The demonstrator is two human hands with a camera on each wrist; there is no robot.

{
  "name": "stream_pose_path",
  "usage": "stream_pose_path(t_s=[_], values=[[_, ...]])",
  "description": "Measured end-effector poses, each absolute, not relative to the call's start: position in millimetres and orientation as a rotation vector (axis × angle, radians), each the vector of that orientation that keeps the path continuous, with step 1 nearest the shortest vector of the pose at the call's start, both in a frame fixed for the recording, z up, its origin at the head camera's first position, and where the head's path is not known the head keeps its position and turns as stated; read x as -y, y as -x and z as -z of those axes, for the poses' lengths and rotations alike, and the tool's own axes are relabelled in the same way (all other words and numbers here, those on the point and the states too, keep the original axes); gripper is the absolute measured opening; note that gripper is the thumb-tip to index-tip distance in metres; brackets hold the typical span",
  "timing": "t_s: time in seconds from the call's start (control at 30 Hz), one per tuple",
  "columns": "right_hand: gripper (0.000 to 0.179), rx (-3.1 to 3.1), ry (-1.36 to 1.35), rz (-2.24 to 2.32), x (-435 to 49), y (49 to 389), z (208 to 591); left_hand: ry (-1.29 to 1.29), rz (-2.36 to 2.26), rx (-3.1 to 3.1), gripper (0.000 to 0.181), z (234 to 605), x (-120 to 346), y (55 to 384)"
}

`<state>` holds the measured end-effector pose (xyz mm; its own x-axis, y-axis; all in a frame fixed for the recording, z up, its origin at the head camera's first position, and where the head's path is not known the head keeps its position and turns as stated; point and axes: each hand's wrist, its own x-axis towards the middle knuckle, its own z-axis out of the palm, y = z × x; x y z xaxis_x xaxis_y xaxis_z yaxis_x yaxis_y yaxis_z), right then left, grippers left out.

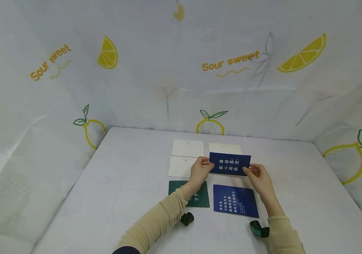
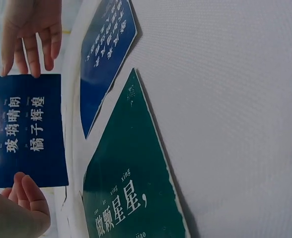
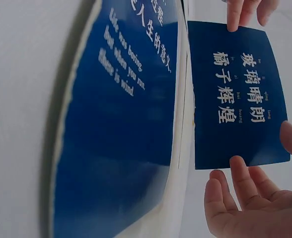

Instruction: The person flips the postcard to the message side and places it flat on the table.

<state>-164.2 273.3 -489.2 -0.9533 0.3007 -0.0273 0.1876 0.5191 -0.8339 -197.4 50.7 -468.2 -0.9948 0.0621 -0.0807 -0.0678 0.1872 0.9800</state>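
Observation:
Both hands hold a dark blue card with two lines of white Chinese characters, raised above the table and tilted toward me. The left hand pinches its left edge between thumb and fingers. At the opposite edge, the right hand pinches it the same way. Below lie two printed cards: a green card, partly hidden by the left forearm in the head view, and a larger-looking blue card with white Chinese and English text, nearest the right hand.
White cards lie farther back: one at back left, a second white card before it, and a cream card behind the held one. Small black objects show beside the left sleeve and right sleeve. A lemon-print curtain encloses the table.

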Motion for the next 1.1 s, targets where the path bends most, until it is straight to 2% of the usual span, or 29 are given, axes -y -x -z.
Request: stream_pose_path(t_s=[0.13, 0.37, 0.6, 0.97, 1.1], values=[[0.081, 2.625, 0.405, -1.431, -277.4, 168.0, 498.0, -0.023, -1.945, -2.345, 0.034, 468.0, -50.0, 196.4], [0.077, 2.641, 0.437, -1.491, -260.8, 152.5, 464.8, -0.051, -1.966, -2.310, 0.042, 468.5, -49.5, 197.1], [0.075, 2.664, 0.436, -1.557, -258.8, 149.4, 453.9, -0.076, -1.965, -2.312, 0.037, 469.6, -49.4, 196.5], [0.074, 2.672, 0.405, -1.515, -260.7, 150.9, 460.9, -0.077, -1.905, -2.345, 0.036, 470.3, -49.3, 196.1], [0.080, 2.672, 0.370, -1.488, -273.1, 161.6, 485.3, -0.071, -1.895, -2.344, 0.032, 469.8, -49.6, 196.5]])
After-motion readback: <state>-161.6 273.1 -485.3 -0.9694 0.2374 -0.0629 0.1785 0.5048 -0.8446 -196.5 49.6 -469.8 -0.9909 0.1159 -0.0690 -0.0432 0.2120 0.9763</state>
